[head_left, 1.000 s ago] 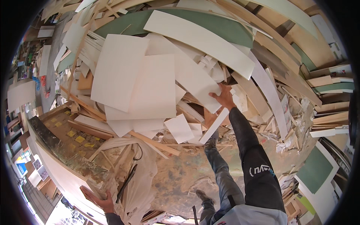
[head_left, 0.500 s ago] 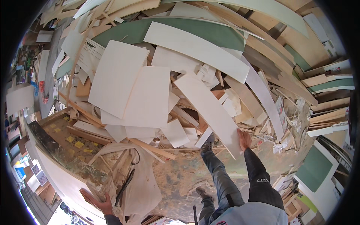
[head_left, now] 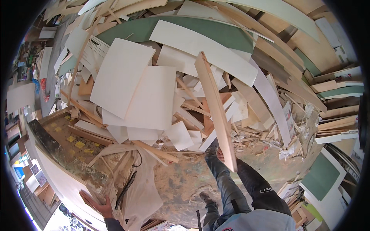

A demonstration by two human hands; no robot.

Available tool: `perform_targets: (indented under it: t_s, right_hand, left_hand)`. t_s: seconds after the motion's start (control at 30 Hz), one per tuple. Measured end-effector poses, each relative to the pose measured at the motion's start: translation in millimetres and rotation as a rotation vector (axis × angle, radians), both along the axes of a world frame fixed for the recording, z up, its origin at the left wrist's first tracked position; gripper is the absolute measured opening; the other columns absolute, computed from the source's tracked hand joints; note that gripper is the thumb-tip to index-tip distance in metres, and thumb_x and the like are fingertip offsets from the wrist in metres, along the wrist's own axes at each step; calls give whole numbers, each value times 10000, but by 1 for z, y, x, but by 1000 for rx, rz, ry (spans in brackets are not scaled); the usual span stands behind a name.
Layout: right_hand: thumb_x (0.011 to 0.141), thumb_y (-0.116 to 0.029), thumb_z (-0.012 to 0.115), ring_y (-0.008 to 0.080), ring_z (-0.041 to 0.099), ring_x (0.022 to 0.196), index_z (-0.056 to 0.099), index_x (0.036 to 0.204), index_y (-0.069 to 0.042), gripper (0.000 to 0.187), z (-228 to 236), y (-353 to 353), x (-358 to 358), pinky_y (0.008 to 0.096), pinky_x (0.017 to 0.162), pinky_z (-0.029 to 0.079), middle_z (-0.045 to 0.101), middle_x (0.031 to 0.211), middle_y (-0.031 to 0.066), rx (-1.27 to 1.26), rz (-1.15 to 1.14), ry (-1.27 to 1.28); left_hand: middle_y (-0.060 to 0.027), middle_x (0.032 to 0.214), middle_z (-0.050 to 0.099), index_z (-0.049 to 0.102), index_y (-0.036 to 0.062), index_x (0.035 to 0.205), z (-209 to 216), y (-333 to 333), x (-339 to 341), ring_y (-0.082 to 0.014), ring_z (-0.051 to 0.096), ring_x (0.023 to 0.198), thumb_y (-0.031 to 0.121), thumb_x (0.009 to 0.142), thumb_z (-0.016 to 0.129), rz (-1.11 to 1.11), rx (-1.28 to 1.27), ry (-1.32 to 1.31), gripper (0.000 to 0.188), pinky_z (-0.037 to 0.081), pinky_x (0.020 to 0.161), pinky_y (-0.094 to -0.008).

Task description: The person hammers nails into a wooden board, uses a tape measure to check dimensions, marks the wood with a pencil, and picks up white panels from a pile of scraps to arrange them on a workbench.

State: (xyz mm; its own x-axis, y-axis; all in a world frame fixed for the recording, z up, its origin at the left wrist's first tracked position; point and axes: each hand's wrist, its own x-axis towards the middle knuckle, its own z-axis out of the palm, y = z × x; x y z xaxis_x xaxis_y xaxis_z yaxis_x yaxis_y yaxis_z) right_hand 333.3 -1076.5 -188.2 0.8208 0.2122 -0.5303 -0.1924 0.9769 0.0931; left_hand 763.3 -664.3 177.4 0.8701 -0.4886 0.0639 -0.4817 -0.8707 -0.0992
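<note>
My right hand [head_left: 220,154] grips the near part of a long, narrow pale board [head_left: 216,107], mostly hidden behind it. The board stands tilted on edge, its wood-coloured edge facing me, and reaches across the scrap pile. At the lower left, my left hand [head_left: 101,207] lies against the end of a long white panel [head_left: 63,175]. Its fingers are stretched out and the thumb is apart. Beyond the held board rest two large white sheets [head_left: 121,77] and a long white board [head_left: 200,50].
A heap of wood offcuts and a green panel [head_left: 169,30] fill the far side. Stacked boards [head_left: 339,123] stand at the right, near a green-and-white panel [head_left: 323,175]. Plastic sheeting [head_left: 144,188] and a dark strip [head_left: 126,188] lie beside my left hand. Dusty floor [head_left: 175,184] surrounds my feet.
The narrow board has turned from lying face up to standing on edge, its near end shifting slightly left and toward me. My right hand has moved left with it; my left hand has barely moved.
</note>
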Motion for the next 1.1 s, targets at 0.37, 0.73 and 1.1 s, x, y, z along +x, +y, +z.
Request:
perform_targets:
  t_s: [0.37, 0.73, 1.1]
  right_hand:
    - [985, -467, 416, 419, 608, 798, 648, 840, 89, 619, -53, -112, 81, 469, 786, 467, 641, 828, 286, -1792, 678, 1163]
    - [566, -364, 870, 393, 360, 1330, 222, 1472, -19, 1165, -30, -347, 255, 530, 1040, 342, 340, 1456, 225, -2561, 698, 743]
    - [427, -428, 899, 434, 362, 1320, 203, 1488, -35, 1328, -32, -286, 219, 623, 1030, 315, 405, 1384, 272, -2316, 925, 822]
  left_hand:
    - [-187, 1557, 229, 159, 18, 1525, 2, -4, -3, -370, 201, 1438, 169, 602, 731, 38, 23, 16, 1096, 170, 1163, -491]
    - [-141, 1569, 238, 208, 75, 1525, -20, 14, 2, -338, 177, 1454, 118, 616, 709, 5, 1, 34, 1039, 116, 1180, -487]
    - [-141, 1574, 229, 202, 78, 1528, -5, 8, -2, -337, 167, 1459, 156, 662, 709, 10, 23, 24, 1006, 106, 1180, -493]
